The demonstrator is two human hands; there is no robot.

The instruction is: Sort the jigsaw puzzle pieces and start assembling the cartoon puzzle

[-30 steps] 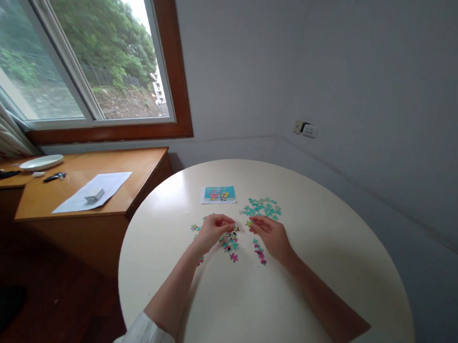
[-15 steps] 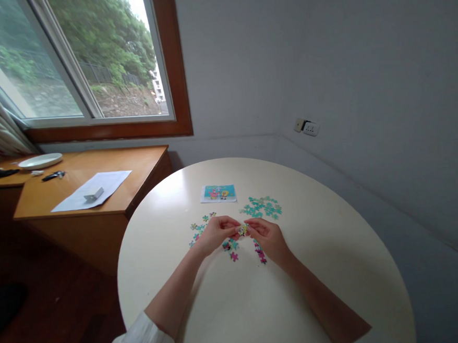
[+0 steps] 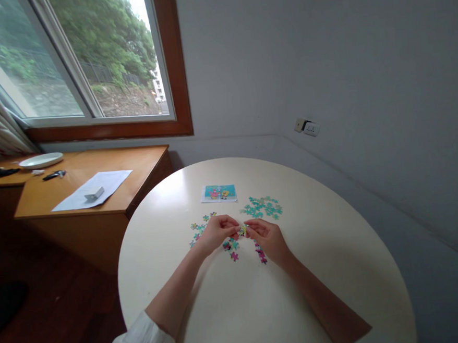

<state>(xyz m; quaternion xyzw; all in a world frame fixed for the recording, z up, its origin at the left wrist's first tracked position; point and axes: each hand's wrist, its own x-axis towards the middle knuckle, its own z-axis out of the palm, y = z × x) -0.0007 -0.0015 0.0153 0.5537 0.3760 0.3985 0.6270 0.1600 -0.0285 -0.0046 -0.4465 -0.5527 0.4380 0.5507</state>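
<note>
Over the middle of the round table [image 3: 239, 317], my left hand [image 3: 219, 233] and my right hand [image 3: 268, 235] meet fingertip to fingertip. Pinched between them are small yellow and white jigsaw puzzle pieces [image 3: 242, 231]; I cannot tell how many. Below my left hand lie teal and pink puzzle pieces [image 3: 234, 256]. A short strip of magenta pieces [image 3: 260, 253] rests below my right hand. More mixed pieces [image 3: 195, 227] lie left of my left hand, partly hidden by it. A heap of teal pieces [image 3: 268, 207] sits just beyond my right hand.
A picture card [image 3: 219, 193] with two cartoon figures on teal lies past the hands. To the left, a wooden desk [image 3: 146, 167] holds a white plate [image 3: 41, 160], a paper sheet [image 3: 71, 195] and a small white box [image 3: 94, 193]. A window is above it.
The pieces between my fingertips have turned slightly, showing more of their yellow and white faces. Both hands stay in nearly the same place, and the pieces on the table have not moved.
</note>
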